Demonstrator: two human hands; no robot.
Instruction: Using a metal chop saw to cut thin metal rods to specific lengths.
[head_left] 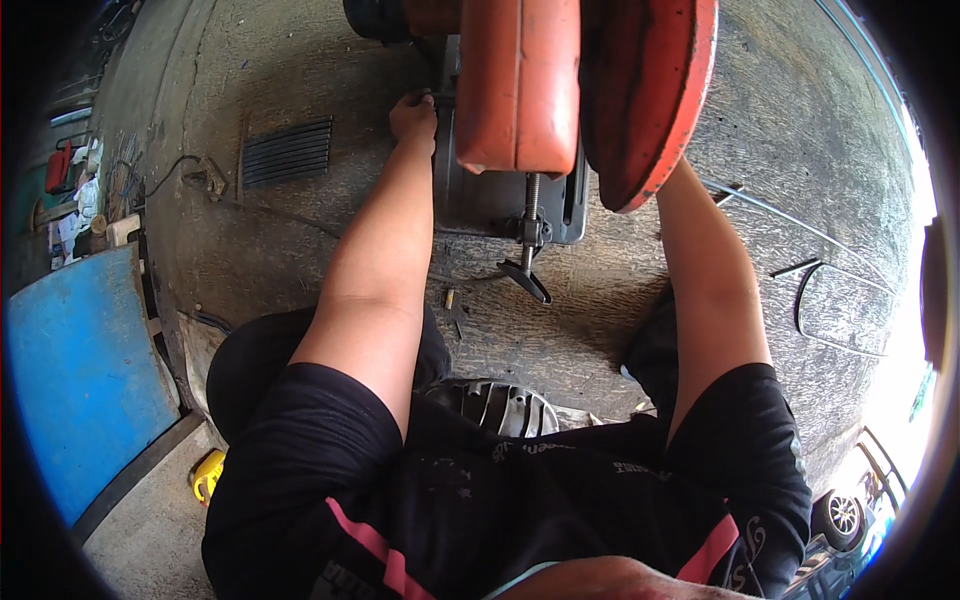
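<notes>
In front of me stands an orange cut-off saw point(517, 90) on a grey metal base point(470, 215). Its round orange blade guard point(650, 110) is on the right side. A threaded vise screw point(532, 195) with a black handle point(525, 282) sticks out toward me. My left hand point(413, 116) is at the left edge of the base, fingers curled; a thin dark bar shows beside them, but what they grip is unclear. My right forearm reaches behind the blade guard, which hides the hand. Left of my left hand, several dark rods point(288, 152) lie side by side on the floor.
A blue panel point(85, 375) stands at the left, near a yellow tape measure point(207, 476). Long thin rods point(800, 230) and a bent black strip point(801, 300) lie to the right. A ribbed metal stool seat point(495, 405) is beneath me. A car wheel point(843, 517) shows lower right.
</notes>
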